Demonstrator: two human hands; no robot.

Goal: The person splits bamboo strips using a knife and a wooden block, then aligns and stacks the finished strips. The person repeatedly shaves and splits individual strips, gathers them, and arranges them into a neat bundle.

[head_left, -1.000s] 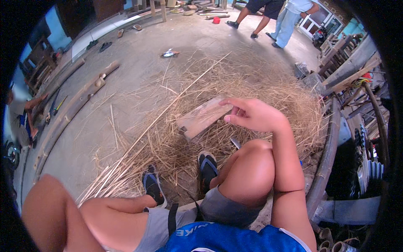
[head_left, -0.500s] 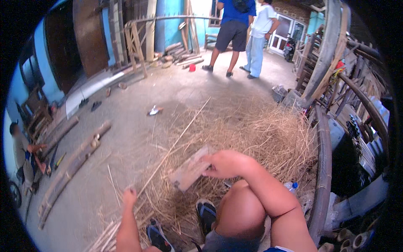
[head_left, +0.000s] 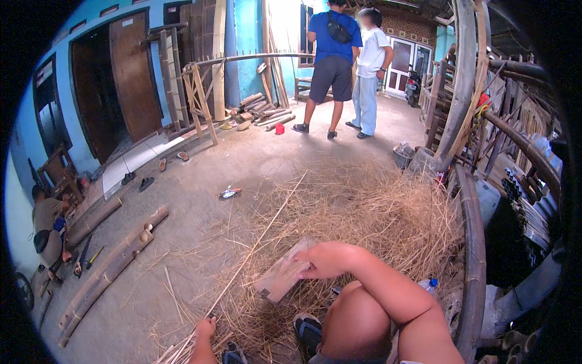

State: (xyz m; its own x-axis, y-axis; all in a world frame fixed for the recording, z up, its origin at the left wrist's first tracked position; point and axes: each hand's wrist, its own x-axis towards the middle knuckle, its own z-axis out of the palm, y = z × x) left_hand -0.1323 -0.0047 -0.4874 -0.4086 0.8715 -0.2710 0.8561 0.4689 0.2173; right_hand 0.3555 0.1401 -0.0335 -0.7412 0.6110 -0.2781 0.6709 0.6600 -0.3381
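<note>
My right hand (head_left: pixel 325 259) is closed on the edge of a flat wooden board (head_left: pixel 280 280), which lies tilted over the straw-like shavings near my feet. A long, thin bamboo strip (head_left: pixel 262 235) runs from the shavings down toward my left hand (head_left: pixel 206 328). The fingers of that hand are curled around the strip low in the picture; their exact grip is small and partly hidden. More pale strips (head_left: pixel 176 352) lie just below and left of it. My right forearm crosses over my bent knee (head_left: pixel 357 318).
A heap of shavings (head_left: pixel 388 212) spreads ahead. Split bamboo poles (head_left: pixel 112 273) lie at left beside a crouching person (head_left: pixel 48 227). Two people (head_left: pixel 330 54) stand far ahead. A thick bamboo rail (head_left: pixel 473 261) and a blue-capped bottle (head_left: pixel 428 285) are at right.
The view has tilted up, so the scene sits lower in it. My left hand has come down and onto the thin strip. My right hand still holds the board.
</note>
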